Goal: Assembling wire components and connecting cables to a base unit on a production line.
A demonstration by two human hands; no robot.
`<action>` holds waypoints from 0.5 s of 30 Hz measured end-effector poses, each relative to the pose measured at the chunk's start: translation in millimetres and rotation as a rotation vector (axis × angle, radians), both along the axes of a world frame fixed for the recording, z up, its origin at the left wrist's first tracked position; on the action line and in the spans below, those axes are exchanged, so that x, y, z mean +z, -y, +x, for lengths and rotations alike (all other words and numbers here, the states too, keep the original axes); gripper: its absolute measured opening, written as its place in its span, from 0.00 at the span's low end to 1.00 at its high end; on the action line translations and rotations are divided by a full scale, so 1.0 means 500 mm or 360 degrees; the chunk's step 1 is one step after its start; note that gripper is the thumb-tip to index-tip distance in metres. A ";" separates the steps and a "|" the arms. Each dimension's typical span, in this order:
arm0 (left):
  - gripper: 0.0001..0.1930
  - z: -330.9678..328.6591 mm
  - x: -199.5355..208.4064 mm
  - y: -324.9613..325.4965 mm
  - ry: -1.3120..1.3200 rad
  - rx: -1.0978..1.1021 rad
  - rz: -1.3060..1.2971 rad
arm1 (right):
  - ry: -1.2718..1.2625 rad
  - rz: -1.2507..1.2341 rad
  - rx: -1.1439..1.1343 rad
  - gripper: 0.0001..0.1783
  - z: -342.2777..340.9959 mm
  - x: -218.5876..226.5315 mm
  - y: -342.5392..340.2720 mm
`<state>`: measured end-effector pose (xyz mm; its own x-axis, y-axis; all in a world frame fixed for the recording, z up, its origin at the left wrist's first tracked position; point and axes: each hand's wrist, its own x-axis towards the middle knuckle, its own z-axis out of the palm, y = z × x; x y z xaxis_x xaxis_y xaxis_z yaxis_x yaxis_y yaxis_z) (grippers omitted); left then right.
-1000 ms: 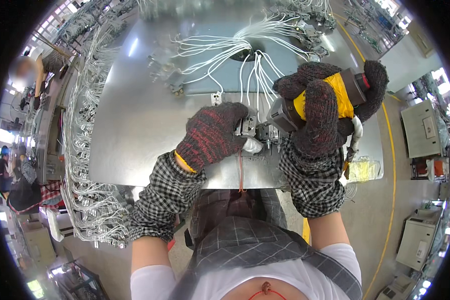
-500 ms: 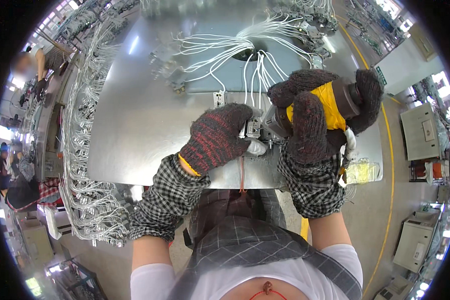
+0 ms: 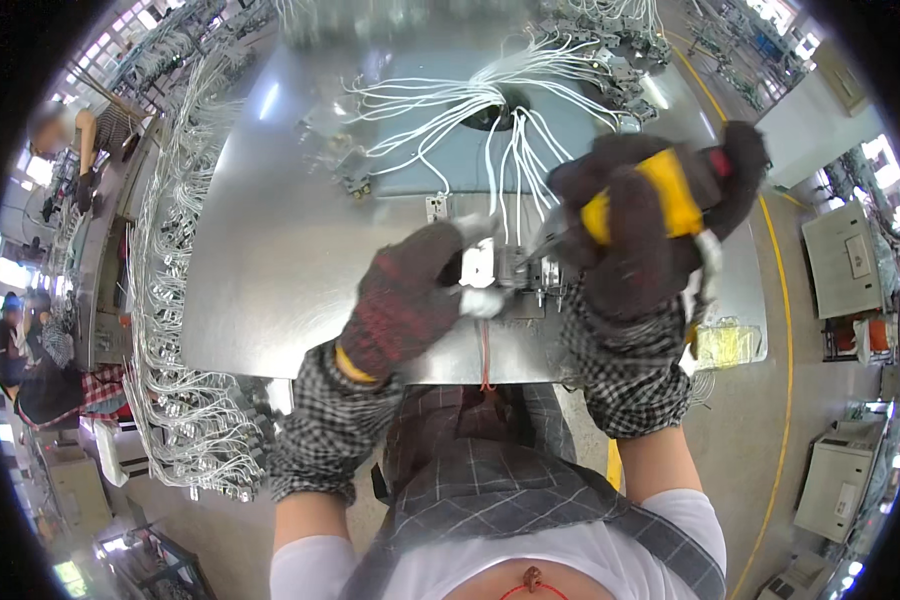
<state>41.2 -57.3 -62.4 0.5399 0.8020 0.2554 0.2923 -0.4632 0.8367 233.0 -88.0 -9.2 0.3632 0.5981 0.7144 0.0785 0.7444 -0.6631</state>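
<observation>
My left hand (image 3: 402, 300), in a dark knitted glove flecked with red, pinches a small shiny metal part (image 3: 478, 263) between white-wrapped thumb and fingertips. Just right of that part stands a small metal fixture (image 3: 516, 268) with bolts, close to the table's near edge. A dark, barrel-shaped tool banded with yellow tape (image 3: 673, 192) is gripped in my gloved right hand (image 3: 625, 240), its grey front end beside the fixture. Motion blurs both hands, and the tool's tip is hard to make out. White wires (image 3: 510, 165) run from a round hole in the table toward the fixture.
The shiny metal table (image 3: 260, 270) carries wired metal parts (image 3: 620, 70) at its far right. Bundles of white-wired parts (image 3: 170, 400) line its left side. A clear yellowish plastic box (image 3: 730, 343) sits at the right corner. Another person (image 3: 80, 140) works at far left.
My left hand has drawn left and slightly nearer, away from the fixture, with the shiny metal part now showing in its fingers. The tool in my right hand has shifted slightly right.
</observation>
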 end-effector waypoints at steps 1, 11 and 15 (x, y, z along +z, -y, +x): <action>0.32 0.020 0.018 0.004 -0.0002 -0.0014 -0.0012 | -0.0002 -0.0012 -0.0014 0.38 0.015 0.006 0.005; 0.35 0.032 0.006 -0.031 -0.0237 -0.0114 -0.0293 | -0.0594 0.0077 0.0226 0.41 0.025 -0.004 -0.001; 0.35 0.028 0.013 -0.021 -0.0447 -0.0001 -0.0170 | -0.0299 0.0189 0.0094 0.43 -0.005 -0.012 -0.007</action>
